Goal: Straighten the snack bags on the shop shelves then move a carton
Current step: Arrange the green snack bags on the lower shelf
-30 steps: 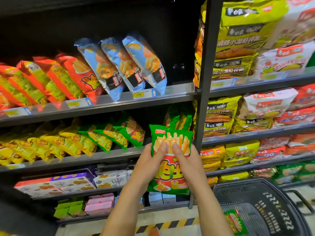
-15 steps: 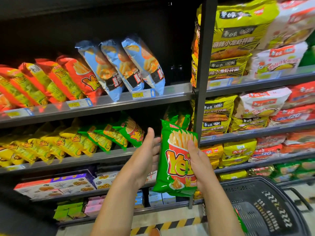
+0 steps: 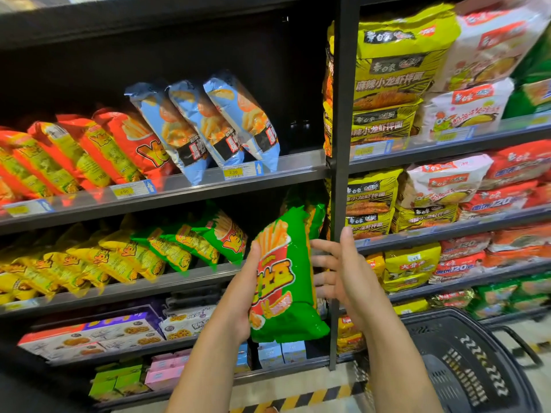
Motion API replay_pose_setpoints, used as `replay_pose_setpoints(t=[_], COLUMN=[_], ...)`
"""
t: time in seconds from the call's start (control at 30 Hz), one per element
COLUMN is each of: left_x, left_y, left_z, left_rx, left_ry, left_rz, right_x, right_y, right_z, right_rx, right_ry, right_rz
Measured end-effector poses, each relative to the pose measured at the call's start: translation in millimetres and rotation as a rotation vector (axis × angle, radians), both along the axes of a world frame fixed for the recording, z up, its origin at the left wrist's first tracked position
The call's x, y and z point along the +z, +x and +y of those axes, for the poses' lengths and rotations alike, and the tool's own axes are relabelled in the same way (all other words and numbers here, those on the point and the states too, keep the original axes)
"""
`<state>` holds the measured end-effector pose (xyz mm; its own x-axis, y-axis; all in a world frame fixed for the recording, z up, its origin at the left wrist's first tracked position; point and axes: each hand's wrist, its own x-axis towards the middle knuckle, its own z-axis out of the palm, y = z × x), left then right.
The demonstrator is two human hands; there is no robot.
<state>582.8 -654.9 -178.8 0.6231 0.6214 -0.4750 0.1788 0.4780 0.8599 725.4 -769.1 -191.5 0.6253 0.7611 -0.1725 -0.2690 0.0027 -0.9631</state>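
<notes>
Green fries bag (image 3: 286,281) held up in front of the middle shelf (image 3: 179,283), not yet back in its row

The left hand (image 3: 240,299) grips the bag by its left edge, thumb laid on the front and the other fingers hidden behind it; the right hand (image 3: 348,278) is spread with straight fingers at the bag's right edge, holding nothing, and whether they touch it is unclear. The bag stands nearly upright, off the shelf, just right of the leaning green bags (image 3: 220,236) and yellow bags (image 3: 113,260). Those rows, like the blue bags (image 3: 208,126) and red bags (image 3: 98,147) above, all lean left, so I judge the straightening at an early stage. No carton is in either hand; that step looks untouched, and the black basket (image 3: 465,368) sits low right
</notes>
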Motion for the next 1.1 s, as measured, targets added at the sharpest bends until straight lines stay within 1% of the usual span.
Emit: replay_pose_setpoints(t=[0.07,0.13,0.23,0.37,0.47,0.6,0.7,0.77,0.9,1.03,1.1], left_x=[-1,-4,-5,-6,-9,-12,-14,-16,-15,-15,-15], left_y=[-1,0,2,10,13,12,9,9,11,11,10], left_z=[1,2,3,-1,-5,-5,-3,-3,0,1,2], left_rx=[0.009,0.023,0.019,0.031,0.054,-0.038,-0.130,-0.179,-0.271,-0.343,-0.346], left_ry=[-0.039,-0.045,0.018,0.217,0.393,0.506,0.514,0.532,0.526,0.499,0.465], left_rz=[-0.062,-0.084,-0.073,-0.015,-0.001,-0.071,-0.133,-0.144,-0.153,-0.147,-0.132], right_x=[4,6,4,5,-2,-15,-21,-24,-29,-28,-27], right_y=[1,1,-1,-9,-11,1,11,16,23,26,27], right_z=[-4,-5,-4,-3,-3,-10,-18,-23,-29,-34,-35], right_rx=[0.012,0.025,0.048,0.144,0.149,0.116,0.116,0.104,0.060,0.054,0.067], right_ry=[0.040,0.060,0.013,-0.026,-0.038,-0.037,-0.050,-0.059,-0.063,-0.022,0.007], right_rz=[-0.011,-0.023,-0.053,-0.174,-0.181,-0.255,-0.353,-0.366,-0.356,-0.324,-0.265])
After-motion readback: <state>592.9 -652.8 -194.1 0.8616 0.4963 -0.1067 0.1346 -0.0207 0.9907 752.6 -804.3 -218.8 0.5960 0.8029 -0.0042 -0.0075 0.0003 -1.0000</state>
